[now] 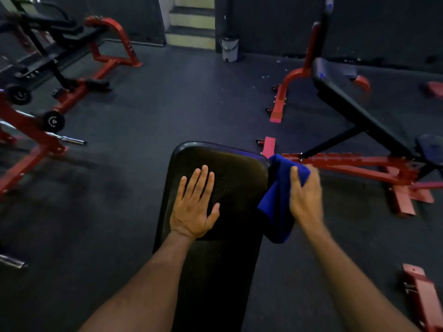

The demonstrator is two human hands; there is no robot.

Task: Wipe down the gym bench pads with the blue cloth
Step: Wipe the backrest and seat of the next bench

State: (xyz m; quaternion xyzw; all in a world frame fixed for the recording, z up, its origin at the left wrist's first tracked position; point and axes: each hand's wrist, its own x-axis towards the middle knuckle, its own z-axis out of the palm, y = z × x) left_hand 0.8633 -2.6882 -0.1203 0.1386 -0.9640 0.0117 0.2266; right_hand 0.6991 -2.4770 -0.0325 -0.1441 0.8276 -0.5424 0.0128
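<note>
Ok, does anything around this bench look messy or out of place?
Mostly tidy. Pale specks litter the floor near the white bucket, like debris. The bench pad looks intact.

Gym: padded benches (354,111), rubber floor (191,97)

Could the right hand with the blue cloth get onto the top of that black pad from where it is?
Probably yes. The right hand grips the blue cloth right beside the black pad, at its right edge, with nothing between them. The left hand lies flat on the pad, so it covers part of the top.
</note>
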